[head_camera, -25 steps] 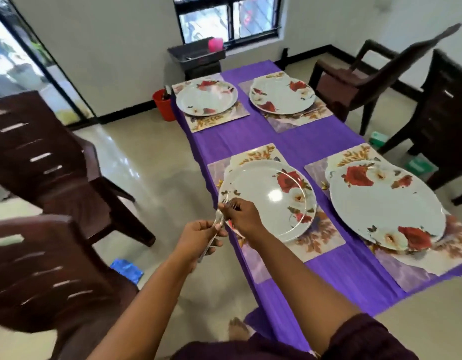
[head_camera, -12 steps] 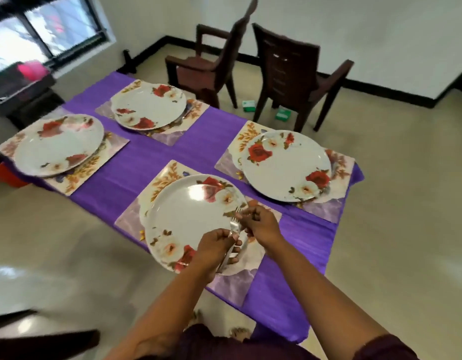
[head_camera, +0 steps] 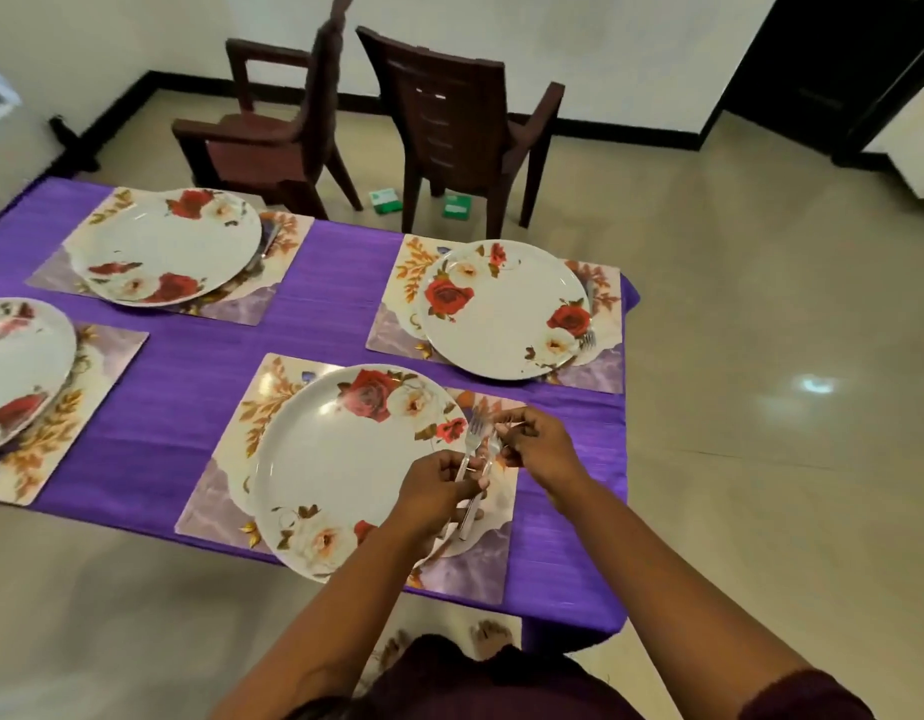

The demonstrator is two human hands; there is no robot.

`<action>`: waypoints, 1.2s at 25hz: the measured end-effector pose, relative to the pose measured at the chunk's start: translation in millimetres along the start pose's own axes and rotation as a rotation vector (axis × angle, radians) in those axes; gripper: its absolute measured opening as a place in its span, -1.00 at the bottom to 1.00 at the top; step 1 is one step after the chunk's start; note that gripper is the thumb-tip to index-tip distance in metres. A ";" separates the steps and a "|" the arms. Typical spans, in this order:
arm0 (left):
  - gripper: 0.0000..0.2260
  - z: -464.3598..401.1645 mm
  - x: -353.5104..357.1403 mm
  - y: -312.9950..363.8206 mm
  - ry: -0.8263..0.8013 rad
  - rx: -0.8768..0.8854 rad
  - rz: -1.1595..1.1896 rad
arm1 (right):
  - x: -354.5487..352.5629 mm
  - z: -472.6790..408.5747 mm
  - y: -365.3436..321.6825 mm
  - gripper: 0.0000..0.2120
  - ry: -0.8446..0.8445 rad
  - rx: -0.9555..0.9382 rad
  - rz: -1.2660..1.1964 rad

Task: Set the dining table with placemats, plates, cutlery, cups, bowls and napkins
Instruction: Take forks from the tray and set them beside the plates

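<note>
At near plate's point(head_camera: 335, 459) right rim | left hand point(head_camera: 433, 485) grips forks point(head_camera: 472, 449) | right hand point(head_camera: 540, 444) pinches one

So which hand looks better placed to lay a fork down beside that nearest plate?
Probably the right hand. It pinches the cutlery over the bare placemat strip right of the nearest plate. The left hand grips the handles, reaching across the plate's rim.

Counted: four floral plates point(head_camera: 340, 459), four placemats point(head_camera: 470, 569), two brown chairs point(head_camera: 459, 122), two green boxes point(head_camera: 457, 206) on floor, two hands point(head_camera: 433, 491).
</note>
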State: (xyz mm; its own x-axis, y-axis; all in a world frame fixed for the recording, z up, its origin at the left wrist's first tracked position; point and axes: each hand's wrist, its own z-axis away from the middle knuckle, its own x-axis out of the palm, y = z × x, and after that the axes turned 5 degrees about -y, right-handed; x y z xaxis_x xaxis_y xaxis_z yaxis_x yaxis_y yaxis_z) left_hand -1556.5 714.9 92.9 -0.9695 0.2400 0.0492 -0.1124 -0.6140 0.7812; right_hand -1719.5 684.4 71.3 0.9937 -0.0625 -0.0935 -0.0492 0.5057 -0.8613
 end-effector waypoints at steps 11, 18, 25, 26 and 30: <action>-0.83 29.5 -133.2 -21.9 0.259 0.073 0.071 | 106.3 -26.1 -29.9 -0.88 -0.108 -0.203 0.284; -0.85 52.7 -215.3 -52.8 0.517 0.083 0.338 | 210.0 -52.1 -57.4 -0.91 -0.224 -0.383 0.516; -0.89 40.8 -256.2 -57.8 0.810 -0.012 0.342 | 296.6 -89.6 -86.0 -0.94 -0.398 -0.458 0.835; -0.90 35.8 -258.7 -57.8 0.825 -0.035 0.336 | 303.7 -97.6 -84.8 -0.95 -0.413 -0.454 0.888; -0.92 16.5 -260.0 -57.2 0.836 -0.118 0.334 | 311.3 -125.7 -73.4 -0.94 -0.441 -0.393 1.058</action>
State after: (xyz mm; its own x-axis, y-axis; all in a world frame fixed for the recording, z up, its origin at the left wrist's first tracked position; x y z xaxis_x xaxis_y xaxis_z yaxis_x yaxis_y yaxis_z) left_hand -1294.3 700.0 45.7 -0.7920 -0.5604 -0.2421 0.2264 -0.6379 0.7361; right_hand -1419.3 519.7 42.7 0.3889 0.5609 -0.7308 -0.8092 -0.1712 -0.5620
